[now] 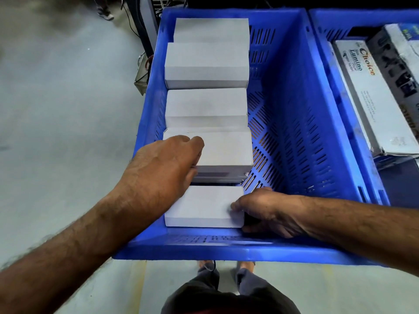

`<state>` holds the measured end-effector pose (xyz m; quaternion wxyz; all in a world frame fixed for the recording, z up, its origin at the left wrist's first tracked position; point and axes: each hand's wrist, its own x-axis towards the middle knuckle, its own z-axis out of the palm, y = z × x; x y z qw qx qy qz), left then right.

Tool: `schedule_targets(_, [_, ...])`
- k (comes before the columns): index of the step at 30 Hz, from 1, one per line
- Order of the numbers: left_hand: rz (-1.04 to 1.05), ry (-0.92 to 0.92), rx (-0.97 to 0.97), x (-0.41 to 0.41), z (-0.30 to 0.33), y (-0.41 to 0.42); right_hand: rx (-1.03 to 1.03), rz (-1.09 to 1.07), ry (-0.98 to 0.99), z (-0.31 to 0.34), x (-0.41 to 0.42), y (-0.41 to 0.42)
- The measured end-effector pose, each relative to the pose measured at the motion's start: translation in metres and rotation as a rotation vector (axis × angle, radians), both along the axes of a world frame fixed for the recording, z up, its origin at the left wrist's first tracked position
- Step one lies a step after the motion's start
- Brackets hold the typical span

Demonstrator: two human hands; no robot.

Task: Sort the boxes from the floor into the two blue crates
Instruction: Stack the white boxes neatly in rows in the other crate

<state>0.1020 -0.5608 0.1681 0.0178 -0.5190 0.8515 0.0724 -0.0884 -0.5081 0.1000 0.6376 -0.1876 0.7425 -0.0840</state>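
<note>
— What is the person wearing?

— Nothing on the arms: both forearms are bare from the frame's edge to the wrist, hairy along their length, with no sleeve showing. The left hand (pixel 162 164) and the right hand (pixel 269 210) are bare too, with no gloves, rings or watch in view.

— And lower down?

— Near the bottom edge there is a dark grey top (pixel 229 300). Below it hang grey-blue trousers (pixel 247 279) that end above the feet (pixel 246 265), which look bare on the floor.

— Any cables?

— A thin dark cord (pixel 209 267) dangles by the left trouser leg.
</note>
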Motion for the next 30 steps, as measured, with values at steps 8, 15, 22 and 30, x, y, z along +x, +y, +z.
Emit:
schedule_targets(8, [0.008, -0.009, -0.035, -0.001, -0.002, -0.001, 0.08, -0.102, -0.136, 0.002, 0.004, -0.002])
schedule_targets(15, [-0.008, 0.034, -0.004, 0.0, 0.002, -0.001, -0.061, 0.285, 0.011, 0.032, -0.002, -0.002])
schedule_targets(22, [0.052, 0.21, -0.056, 0.006, 0.02, -0.006, -0.625, 0.989, 0.609, 0.114, -0.037, -0.01])
schedule_targets(30, [-0.023, 0.407, -0.293, -0.003, 0.05, -0.07, -1.197, 0.699, 0.799, 0.131, -0.044, -0.08])
